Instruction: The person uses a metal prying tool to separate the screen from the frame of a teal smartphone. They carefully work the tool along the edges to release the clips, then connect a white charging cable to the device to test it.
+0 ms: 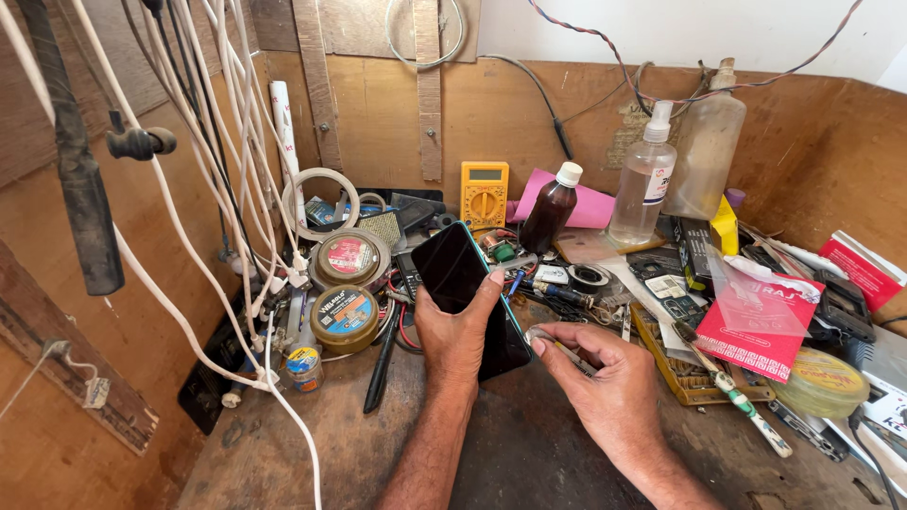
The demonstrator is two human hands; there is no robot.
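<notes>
A worn brown wooden table (312,444) carries a dense clutter along its back edge: two round tins (345,316), a yellow multimeter (484,194), a dark brown bottle (551,208) and a clear spray bottle (644,179). To the right lie a red-and-white packet (761,326), a toothbrush (737,392) and a yellow tape roll (824,382); a black pen (381,364) lies near the tins

- I see a worn, dark-stained wooden workbench (529,453) filling the lower part of the view.
- A brown plywood back panel (397,123) rises behind it, with two upright wooden battens (427,94) fixed on.
- A similar plywood side wall (822,142) closes the right corner.
- Above the panels I see a pale painted wall (680,28).
- Bright, warm daylight falls across the boards.
</notes>
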